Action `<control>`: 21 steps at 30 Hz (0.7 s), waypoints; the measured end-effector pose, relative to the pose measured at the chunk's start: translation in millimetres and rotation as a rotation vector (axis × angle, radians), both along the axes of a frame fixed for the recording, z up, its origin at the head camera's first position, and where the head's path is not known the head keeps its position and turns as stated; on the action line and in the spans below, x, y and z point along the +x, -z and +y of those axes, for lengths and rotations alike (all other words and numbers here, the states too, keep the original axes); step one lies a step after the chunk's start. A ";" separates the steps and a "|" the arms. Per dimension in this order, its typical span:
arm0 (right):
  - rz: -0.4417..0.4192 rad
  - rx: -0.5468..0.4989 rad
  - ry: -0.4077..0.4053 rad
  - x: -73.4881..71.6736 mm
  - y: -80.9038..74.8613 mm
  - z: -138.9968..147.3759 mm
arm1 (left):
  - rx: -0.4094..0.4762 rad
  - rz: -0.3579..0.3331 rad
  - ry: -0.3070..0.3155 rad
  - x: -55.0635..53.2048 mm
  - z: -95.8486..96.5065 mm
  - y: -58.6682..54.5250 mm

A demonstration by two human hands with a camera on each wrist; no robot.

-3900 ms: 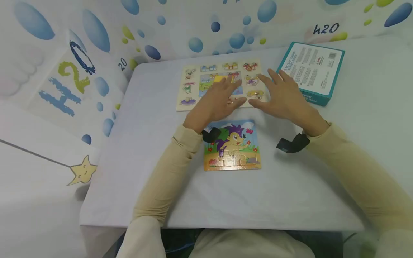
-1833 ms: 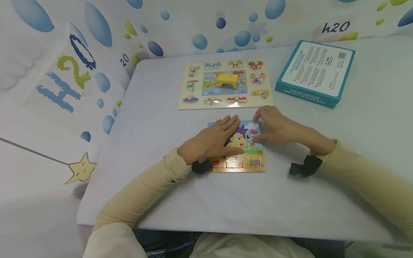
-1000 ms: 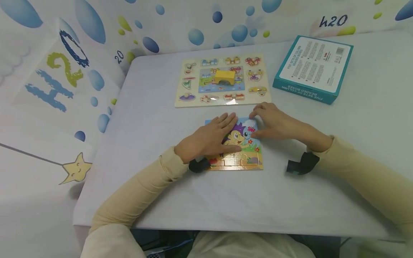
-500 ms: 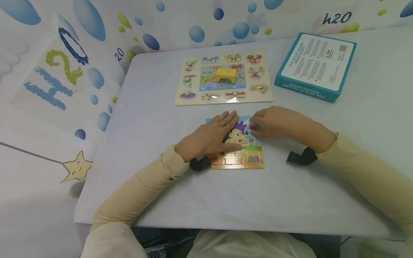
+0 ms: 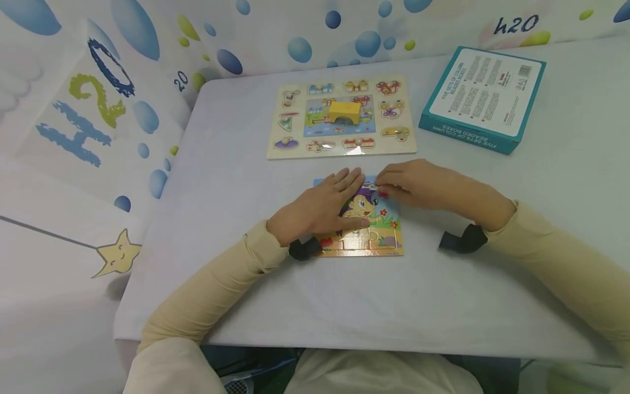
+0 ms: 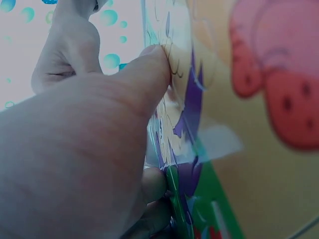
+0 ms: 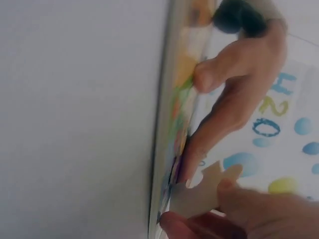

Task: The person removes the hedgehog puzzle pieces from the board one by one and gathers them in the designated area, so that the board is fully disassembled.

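A hedgehog jigsaw puzzle [image 5: 386, 241] lies on the table in front of the person, its picture side up. Across its left part my left hand [image 5: 312, 213] rests with straight fingers, holding the board down and hiding that side of the picture. At the board's upper right corner, my right hand [image 5: 425, 185] pinches a jigsaw piece [image 7: 197, 194] between thumb and fingers. In the right wrist view this piece is tilted up from the board, with its plain pale back showing. The left thumb [image 6: 149, 64] presses on the puzzle in the left wrist view.
Behind the jigsaw lies a pale pegged vehicle puzzle board [image 5: 295, 155], bearing a yellow arch-shaped block [image 5: 344, 111] at its middle. A teal and white box [image 5: 482, 93] sits at the back right. Dark wrist cameras hang below both wrists.
Both hands have come from over the pegged board to the jigsaw. The left hand has since stayed still, while the right fingers have closed on a corner piece and lifted it.
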State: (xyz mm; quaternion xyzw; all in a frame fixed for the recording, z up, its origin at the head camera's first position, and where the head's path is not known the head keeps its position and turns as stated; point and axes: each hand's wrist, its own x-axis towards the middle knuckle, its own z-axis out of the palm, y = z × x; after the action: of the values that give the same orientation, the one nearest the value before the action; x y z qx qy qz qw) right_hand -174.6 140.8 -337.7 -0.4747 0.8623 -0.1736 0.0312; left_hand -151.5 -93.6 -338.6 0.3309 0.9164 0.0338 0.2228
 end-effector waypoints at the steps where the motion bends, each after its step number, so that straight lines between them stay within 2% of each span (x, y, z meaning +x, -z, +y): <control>1: -0.030 -0.028 -0.005 -0.5 -0.9 0.6 | -0.001 0.003 0.001 -0.2 0.2 -0.4; 5: -0.114 -0.086 0.033 -1.0 -3.8 3.0 | -0.003 0.014 0.005 -0.8 0.8 -1.4; 13: -0.228 -0.043 0.138 1.0 -10.1 2.8 | -0.009 0.021 0.014 -1.3 1.8 -2.2; 18: -0.266 -0.042 0.198 1.5 -9.8 2.9 | -0.002 0.024 0.017 -0.9 1.5 -2.0; 21: -0.274 -0.045 0.203 1.2 -6.4 0.9 | 0.000 0.022 0.010 0.6 -1.1 0.1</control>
State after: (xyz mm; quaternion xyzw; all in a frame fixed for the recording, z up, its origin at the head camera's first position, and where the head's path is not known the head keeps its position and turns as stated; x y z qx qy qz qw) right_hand -173.4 141.7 -331.3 -0.3575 0.8895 -0.2581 0.1200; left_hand -151.0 -94.7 -338.8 0.3360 0.9171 0.0289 0.2128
